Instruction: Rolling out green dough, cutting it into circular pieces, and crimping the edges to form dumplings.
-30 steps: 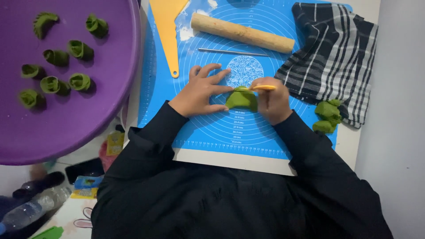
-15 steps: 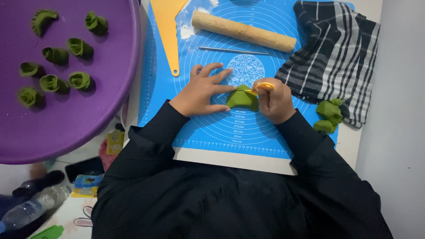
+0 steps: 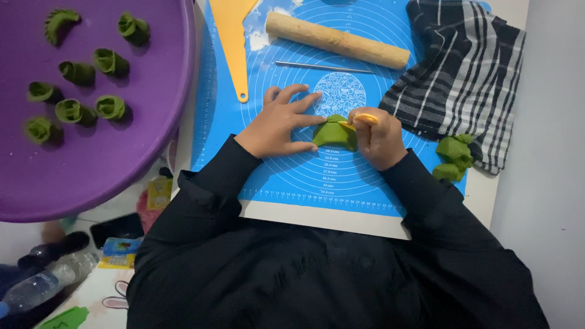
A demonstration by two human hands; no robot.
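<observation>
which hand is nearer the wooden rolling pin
Right. The right hand sits just below the far end of the rolling pin; the left hand lies lower and further toward the purple tray.

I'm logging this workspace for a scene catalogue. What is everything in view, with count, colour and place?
Silicone mat: one, blue, centre of table.
Dough piece: one, green, on mat between the hands.
Small tool: one, orange, in right hand.
Rolling pin: one, wooden, top of mat.
Scraper: one, orange, mat's upper left.
Thin metal rod: one, below rolling pin.
Cloth: one, black-white striped, right.
Dough lumps: green cluster, by cloth.
Tray: one, purple, left.
Shaped dough pieces: eight, green, on tray.
Plastic bottle: one, clear, lower left.
Left hand: on mat, touching dough.
Right hand: gripping tool.
</observation>
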